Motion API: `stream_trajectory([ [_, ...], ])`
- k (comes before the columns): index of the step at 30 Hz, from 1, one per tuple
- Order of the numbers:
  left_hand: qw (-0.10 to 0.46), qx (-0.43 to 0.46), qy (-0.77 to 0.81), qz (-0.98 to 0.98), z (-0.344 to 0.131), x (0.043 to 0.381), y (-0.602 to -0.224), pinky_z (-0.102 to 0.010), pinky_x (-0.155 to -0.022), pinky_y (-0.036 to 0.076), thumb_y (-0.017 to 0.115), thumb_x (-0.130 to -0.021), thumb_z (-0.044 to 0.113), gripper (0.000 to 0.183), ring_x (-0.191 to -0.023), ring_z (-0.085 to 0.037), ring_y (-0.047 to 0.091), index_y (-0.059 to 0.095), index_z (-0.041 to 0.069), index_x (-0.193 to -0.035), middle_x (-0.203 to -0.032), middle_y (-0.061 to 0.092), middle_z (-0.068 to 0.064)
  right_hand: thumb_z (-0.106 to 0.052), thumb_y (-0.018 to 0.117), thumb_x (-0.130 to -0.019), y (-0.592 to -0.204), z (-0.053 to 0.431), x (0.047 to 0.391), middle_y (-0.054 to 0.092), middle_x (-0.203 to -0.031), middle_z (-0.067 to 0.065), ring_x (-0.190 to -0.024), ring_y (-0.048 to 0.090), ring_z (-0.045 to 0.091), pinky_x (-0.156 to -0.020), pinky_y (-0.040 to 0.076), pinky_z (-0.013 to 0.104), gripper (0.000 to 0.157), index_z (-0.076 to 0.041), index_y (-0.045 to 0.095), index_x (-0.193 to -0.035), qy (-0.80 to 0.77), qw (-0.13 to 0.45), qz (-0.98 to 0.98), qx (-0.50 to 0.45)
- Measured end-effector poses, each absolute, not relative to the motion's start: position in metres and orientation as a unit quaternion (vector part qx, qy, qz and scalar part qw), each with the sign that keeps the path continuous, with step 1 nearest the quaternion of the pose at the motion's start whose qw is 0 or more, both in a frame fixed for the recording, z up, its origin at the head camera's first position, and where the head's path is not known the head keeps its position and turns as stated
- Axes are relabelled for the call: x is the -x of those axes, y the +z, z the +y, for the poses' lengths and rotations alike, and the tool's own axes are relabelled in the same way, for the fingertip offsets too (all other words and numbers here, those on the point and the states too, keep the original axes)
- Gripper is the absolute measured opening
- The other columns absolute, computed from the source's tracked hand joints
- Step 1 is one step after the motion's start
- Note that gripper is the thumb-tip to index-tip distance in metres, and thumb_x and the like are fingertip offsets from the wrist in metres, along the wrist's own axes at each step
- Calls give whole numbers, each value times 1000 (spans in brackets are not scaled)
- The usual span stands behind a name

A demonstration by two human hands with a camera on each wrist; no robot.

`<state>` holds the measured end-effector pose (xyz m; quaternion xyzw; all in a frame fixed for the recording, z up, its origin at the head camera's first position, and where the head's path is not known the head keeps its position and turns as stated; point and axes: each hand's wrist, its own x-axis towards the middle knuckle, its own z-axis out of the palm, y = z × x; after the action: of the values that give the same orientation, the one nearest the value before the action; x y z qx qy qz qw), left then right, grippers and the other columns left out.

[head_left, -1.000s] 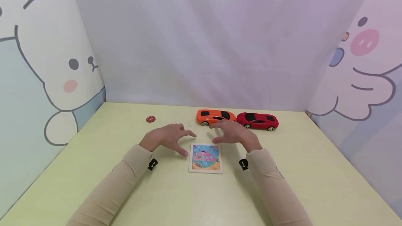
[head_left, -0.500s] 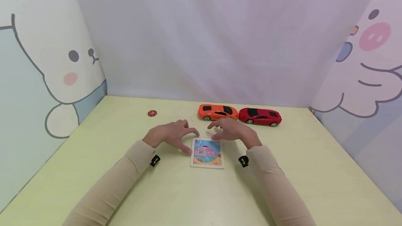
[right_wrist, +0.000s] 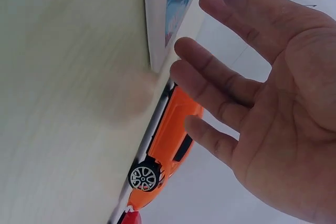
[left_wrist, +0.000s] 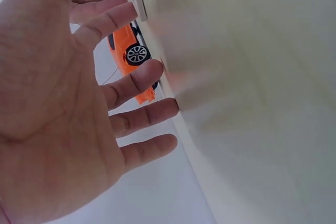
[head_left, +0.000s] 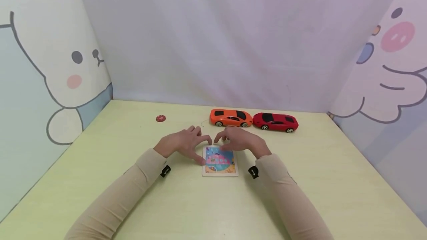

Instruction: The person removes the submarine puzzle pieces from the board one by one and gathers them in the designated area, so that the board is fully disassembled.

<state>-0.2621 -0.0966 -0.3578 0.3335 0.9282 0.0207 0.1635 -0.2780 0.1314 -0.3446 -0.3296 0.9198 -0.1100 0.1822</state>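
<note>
- The white-framed picture board (head_left: 218, 169) lies flat mid-scene on the tabletop (head_left: 200, 206); I'd judge light, even rim contact best.
- Its sandy picture edge faces near; its long axis I can't tell.
- My left hand (head_left: 186, 142) spreads wide by its left rim, my right hand (head_left: 238, 139) loosely parted at the far rim, neither gripping.

Beside the left hand (head_left: 184, 142) and right hand (head_left: 241, 139) I see a white-framed panel (head_left: 219, 163) patterned pink on blue. Beyond them I get an orange car (head_left: 230, 118) and a red car (head_left: 276, 122).
</note>
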Motion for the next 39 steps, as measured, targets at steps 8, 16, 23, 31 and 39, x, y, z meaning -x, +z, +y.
stream_trajectory([
  [8,163,-338,19,927,-97,263,-356,-40,-86,45,71,-80,66,70,-107,-23,41,48,34,-137,-116,45,-5,-24,73,-93,-346,127,279,62,-105,0,-98,57,18,-82,48,32,26,-25,72,-119,-118,181,908,358],
  [16,168,-330,7,929,-95,267,-356,-43,-90,46,70,-81,66,69,-111,-25,42,47,33,-137,-115,48,-6,-22,71,-95,-348,126,282,62,-99,-4,-92,56,14,-81,48,32,23,-26,72,-117,-149,197,905,345],
  [23,174,-324,10,930,-96,269,-357,-43,-90,45,71,-81,66,68,-111,-25,42,46,31,-133,-115,48,-6,-23,71,-95,-351,128,288,65,-99,-4,-93,58,16,-83,49,32,23,-25,71,-118,-191,238,893,332],
  [31,179,-320,19,930,-96,269,-357,-42,-91,45,71,-80,66,70,-111,-25,42,46,30,-134,-117,47,-6,-21,76,-90,-352,130,289,66,-96,-2,-90,58,16,-82,48,32,29,-21,72,-119,-229,271,883,308],
  [39,182,-317,15,931,-96,268,-354,-42,-91,45,71,-82,65,68,-112,-25,42,46,30,-134,-117,48,-7,-20,73,-93,-347,133,291,67,-102,-4,-95,57,17,-84,47,32,31,-22,73,-124,-241,293,879,289],
])
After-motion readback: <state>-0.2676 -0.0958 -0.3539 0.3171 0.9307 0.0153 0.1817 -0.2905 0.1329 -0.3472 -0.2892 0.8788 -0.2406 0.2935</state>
